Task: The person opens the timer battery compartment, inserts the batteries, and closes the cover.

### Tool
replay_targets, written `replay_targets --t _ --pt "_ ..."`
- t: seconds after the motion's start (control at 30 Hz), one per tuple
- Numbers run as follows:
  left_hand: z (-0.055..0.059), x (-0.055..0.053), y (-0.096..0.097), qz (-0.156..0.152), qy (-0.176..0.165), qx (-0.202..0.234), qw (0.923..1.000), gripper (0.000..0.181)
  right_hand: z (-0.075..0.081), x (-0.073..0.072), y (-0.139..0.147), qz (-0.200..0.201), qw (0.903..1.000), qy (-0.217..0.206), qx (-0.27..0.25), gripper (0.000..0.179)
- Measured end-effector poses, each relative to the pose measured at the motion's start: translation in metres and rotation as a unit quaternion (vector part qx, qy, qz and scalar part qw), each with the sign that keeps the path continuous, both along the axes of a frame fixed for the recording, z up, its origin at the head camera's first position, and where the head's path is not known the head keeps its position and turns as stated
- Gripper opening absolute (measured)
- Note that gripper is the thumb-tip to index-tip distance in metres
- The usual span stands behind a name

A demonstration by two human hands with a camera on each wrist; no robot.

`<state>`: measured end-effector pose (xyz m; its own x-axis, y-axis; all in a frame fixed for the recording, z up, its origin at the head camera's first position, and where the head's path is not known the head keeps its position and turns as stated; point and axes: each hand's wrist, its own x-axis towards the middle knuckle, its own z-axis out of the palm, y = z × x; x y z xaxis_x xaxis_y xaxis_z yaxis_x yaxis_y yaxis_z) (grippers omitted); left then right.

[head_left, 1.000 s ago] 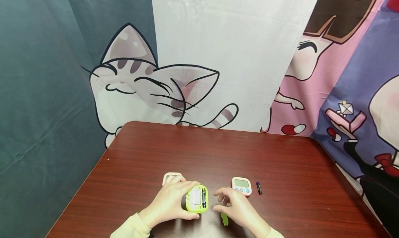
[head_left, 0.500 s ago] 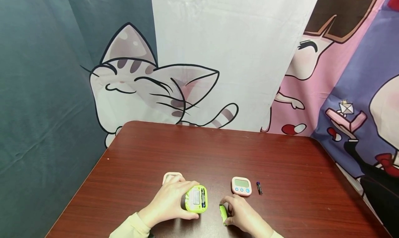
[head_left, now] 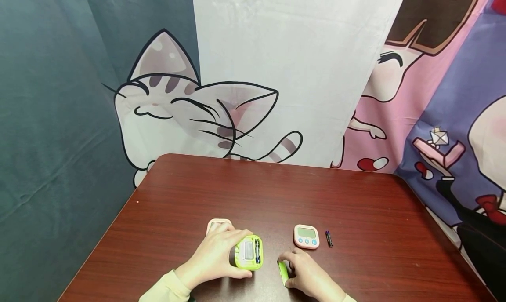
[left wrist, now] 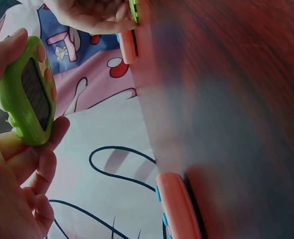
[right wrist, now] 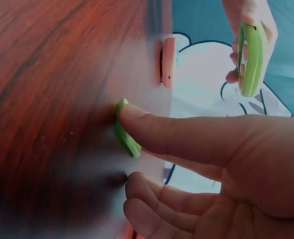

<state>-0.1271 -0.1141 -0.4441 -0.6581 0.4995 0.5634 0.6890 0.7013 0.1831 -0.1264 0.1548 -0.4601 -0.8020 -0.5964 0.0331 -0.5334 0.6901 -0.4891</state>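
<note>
My left hand (head_left: 215,254) grips a lime-green digital timer (head_left: 249,252) by its edges, above the table. In the head view its back faces up with the battery compartment uncovered, and a dark battery (head_left: 258,251) lies inside. The screen and buttons show in the left wrist view, on the timer's other side (left wrist: 35,92). My right hand (head_left: 310,273) pinches a small green battery cover (head_left: 283,272) by its two ends, low over the tabletop. In the right wrist view the thumb presses one end of that cover (right wrist: 124,130); the index finger is mostly hidden.
A pink-and-white timer (head_left: 306,236) lies beyond my right hand, with a loose battery (head_left: 329,238) to its right. Another pink timer (head_left: 215,223) sits partly hidden behind my left hand. The reddish-brown table (head_left: 253,187) reaches a printed cloth backdrop (head_left: 300,73).
My right hand has come down from above and taken hold of the green battery cover, which now tilts slightly. The left hand and its timer have barely moved.
</note>
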Motion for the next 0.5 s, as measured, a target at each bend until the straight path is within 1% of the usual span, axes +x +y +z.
replay_targets --t 0.13,0.27,0.37,0.5 --pt "-0.0010 0.0002 -0.0004 0.001 0.000 -0.001 1.0000 0.076 0.0000 -0.0008 -0.0018 -0.002 0.9998 -0.017 -0.013 0.045" --pt "-0.0014 -0.0003 -0.0004 0.000 -0.003 0.000 1.0000 0.076 -0.0018 -0.0030 -0.0048 0.012 0.9989 -0.028 -0.037 0.046" --pt "-0.0014 -0.0007 -0.0003 0.000 -0.008 0.001 1.0000 0.076 -0.0042 -0.0038 -0.0061 0.025 0.9963 -0.049 -0.065 0.048" --pt "-0.0016 -0.0007 -0.0002 0.001 -0.009 0.001 1.0000 0.075 -0.0063 -0.0036 -0.0064 0.028 0.9932 -0.070 -0.088 0.051"
